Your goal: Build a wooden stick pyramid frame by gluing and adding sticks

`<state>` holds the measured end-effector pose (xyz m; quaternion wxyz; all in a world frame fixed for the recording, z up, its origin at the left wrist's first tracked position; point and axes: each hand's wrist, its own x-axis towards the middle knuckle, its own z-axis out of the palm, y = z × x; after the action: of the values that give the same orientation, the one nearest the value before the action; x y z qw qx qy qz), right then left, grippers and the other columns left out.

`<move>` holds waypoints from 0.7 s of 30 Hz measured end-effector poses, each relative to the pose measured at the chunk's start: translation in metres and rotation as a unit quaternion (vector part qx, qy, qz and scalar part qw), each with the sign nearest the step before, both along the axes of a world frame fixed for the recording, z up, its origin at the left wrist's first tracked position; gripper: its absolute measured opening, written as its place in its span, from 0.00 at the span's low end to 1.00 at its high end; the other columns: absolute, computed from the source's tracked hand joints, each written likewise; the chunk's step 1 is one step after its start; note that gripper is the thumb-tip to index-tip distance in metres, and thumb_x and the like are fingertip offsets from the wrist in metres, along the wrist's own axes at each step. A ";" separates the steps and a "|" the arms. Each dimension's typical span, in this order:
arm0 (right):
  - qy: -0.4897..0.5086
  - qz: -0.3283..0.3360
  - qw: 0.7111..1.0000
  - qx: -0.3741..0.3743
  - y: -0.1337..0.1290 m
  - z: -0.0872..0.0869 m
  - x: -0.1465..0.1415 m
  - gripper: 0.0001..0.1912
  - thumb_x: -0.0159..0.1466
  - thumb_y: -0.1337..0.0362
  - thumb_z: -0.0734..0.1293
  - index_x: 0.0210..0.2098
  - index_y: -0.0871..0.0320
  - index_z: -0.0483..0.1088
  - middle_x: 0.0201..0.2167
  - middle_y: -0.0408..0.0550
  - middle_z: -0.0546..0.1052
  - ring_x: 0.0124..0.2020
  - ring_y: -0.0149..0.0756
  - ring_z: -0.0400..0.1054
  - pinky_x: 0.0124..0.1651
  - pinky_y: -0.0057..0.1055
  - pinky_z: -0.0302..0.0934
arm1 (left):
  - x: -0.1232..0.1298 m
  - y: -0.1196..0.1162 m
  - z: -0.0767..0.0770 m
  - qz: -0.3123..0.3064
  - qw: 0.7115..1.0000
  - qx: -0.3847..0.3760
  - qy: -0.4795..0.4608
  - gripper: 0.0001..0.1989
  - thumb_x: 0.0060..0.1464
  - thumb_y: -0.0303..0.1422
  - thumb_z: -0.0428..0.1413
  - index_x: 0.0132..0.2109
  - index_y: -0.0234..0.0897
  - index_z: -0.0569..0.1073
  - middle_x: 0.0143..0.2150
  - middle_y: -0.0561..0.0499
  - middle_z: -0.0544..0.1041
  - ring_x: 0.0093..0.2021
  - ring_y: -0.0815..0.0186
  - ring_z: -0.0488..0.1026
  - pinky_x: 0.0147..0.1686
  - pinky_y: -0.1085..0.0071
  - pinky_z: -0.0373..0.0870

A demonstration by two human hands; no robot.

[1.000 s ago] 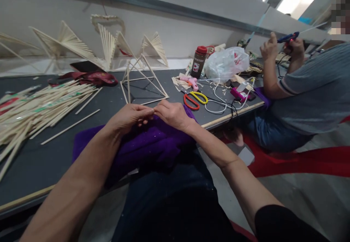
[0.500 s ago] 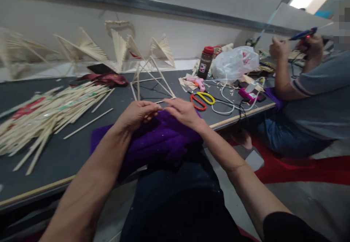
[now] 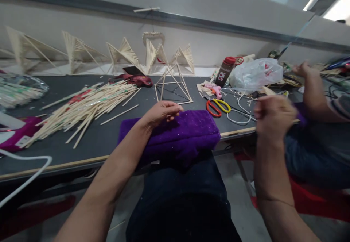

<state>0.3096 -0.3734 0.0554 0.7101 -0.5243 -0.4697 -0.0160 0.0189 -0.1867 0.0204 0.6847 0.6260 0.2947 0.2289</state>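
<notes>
Over a purple cloth [image 3: 186, 129] draped along the table's front edge, my left hand [image 3: 164, 114] has its thumb and fingers pinched together. Whatever may be between those fingertips is too small to make out. My right hand [image 3: 275, 116], a little blurred, is raised at the right with its fingers curled in. Any object inside it is hidden. Just behind the cloth stands a stick frame [image 3: 175, 85] of thin wooden sticks. Scissors [image 3: 218, 107] with one red and one yellow handle lie between my hands, beside a pink glue gun [image 3: 214, 88].
Loose wooden sticks [image 3: 93, 105] are heaped at the left, near a magenta device [image 3: 24, 134] with a white cable. Fanned stick models [image 3: 124, 54] line the wall. A bottle [image 3: 225, 70] and plastic bag [image 3: 257, 74] stand behind the scissors. A co-worker's arm [image 3: 314, 88] is at far right.
My right hand has left my left hand and swung to the right, fingers curled. My left hand stays pinched above the cloth. The view has turned left. The co-worker's hand has lowered.
</notes>
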 end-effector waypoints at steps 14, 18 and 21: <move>-0.307 0.258 0.909 -0.111 0.097 -0.042 -0.106 0.17 0.72 0.59 0.62 0.55 0.52 0.76 0.39 0.49 0.73 0.42 0.33 0.69 0.44 0.31 0.66 | 0.000 -0.004 -0.005 -0.019 0.999 -0.022 -0.032 0.23 0.40 0.47 0.71 0.29 0.31 0.75 0.21 0.54 0.73 0.16 0.77 0.64 0.14 0.81 0.56; -0.351 0.160 0.918 -0.093 0.111 -0.052 -0.120 0.18 0.73 0.58 0.59 0.55 0.54 0.75 0.38 0.48 0.72 0.38 0.31 0.68 0.39 0.27 0.64 | 0.003 0.001 -0.007 0.032 0.996 -0.038 -0.070 0.27 0.35 0.50 0.72 0.27 0.30 0.75 0.20 0.54 0.72 0.15 0.78 0.62 0.12 0.82 0.53; -0.376 0.055 0.920 -0.095 0.122 -0.062 -0.128 0.18 0.73 0.58 0.59 0.53 0.55 0.76 0.38 0.50 0.72 0.33 0.30 0.66 0.35 0.27 0.60 | 0.004 0.004 -0.008 0.054 0.995 -0.032 -0.084 0.24 0.37 0.48 0.71 0.27 0.30 0.75 0.21 0.53 0.72 0.16 0.78 0.62 0.13 0.81 0.53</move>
<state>0.1815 -0.2519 -0.0065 0.4280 -0.5174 -0.7298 -0.1282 0.0228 -0.1827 0.0122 0.7136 0.5654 0.2769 0.3073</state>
